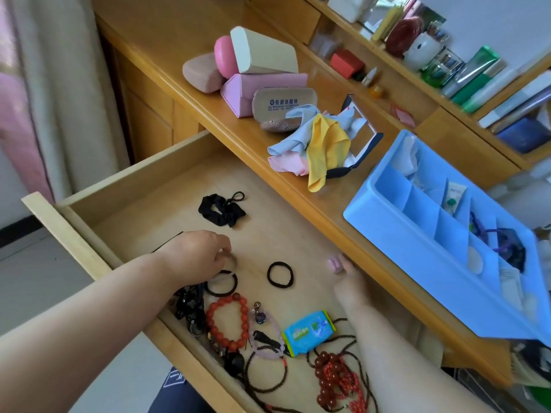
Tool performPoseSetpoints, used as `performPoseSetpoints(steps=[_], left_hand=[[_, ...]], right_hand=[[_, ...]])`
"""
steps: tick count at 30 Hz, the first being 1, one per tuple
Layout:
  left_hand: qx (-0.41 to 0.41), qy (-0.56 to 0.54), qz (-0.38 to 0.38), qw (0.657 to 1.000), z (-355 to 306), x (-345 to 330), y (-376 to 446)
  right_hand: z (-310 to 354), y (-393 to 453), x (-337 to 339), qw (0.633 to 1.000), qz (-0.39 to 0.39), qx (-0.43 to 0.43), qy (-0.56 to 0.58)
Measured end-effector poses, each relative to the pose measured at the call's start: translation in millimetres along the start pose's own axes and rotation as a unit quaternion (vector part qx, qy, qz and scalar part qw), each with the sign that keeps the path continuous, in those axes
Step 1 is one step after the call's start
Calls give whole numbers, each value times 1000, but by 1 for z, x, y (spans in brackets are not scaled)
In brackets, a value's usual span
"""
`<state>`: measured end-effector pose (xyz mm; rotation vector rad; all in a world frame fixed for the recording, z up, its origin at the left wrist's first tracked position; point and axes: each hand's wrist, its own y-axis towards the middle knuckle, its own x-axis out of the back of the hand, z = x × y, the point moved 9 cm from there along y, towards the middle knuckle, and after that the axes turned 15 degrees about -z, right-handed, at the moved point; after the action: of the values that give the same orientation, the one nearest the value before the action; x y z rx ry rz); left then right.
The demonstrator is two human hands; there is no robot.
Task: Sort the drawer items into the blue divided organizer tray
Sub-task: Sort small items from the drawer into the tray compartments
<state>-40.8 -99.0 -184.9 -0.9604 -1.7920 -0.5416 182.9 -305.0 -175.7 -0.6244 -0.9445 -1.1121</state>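
Down in the open drawer (89, 242), the left hand (196, 251) pinches a pale ring (232, 259); the right hand (348, 281) holds a small pink clip (335, 262); lift both clear, then drop each into a free compartment of the blue tray (396, 231) on the desktop.

Both forearms bare to the frame edge, no sleeves; left hand (196, 254) and right hand (350, 286) without rings or watch.

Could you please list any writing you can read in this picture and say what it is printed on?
Tan glasses case on the desk: blue logo and Chinese characters, too blurred to read reliably.
Wet-wipes pack in the drawer: printing too small to read.
White tube in the blue organizer tray: green print, illegible.
Nothing else legible.
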Motion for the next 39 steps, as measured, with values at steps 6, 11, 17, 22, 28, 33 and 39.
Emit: performPoseSetpoints(steps=[6,11,17,22,28,33,39], left_hand=[[-14,3,1,1000,-6,-2,-2],[-48,-24,-36,998,-46,6,-12],[-136,-62,10,989,-148,-35,-15],[-149,69,77,983,-182,-81,-5],[-125,140,77,979,-179,-73,-11],[-180,-56,46,981,-227,5,-29],[-218,-302,-107,922,-303,122,-10]], right_hand=[[7,-50,2,950,26,232,-205],[2,-81,0,977,111,181,-23],[-66,-79,17,872,160,-298,353],[-86,-109,33,649,189,-490,550],[-108,-108,46,700,194,-445,524],[-98,-92,76,817,218,-323,426],[-30,-75,137,940,216,22,264]])
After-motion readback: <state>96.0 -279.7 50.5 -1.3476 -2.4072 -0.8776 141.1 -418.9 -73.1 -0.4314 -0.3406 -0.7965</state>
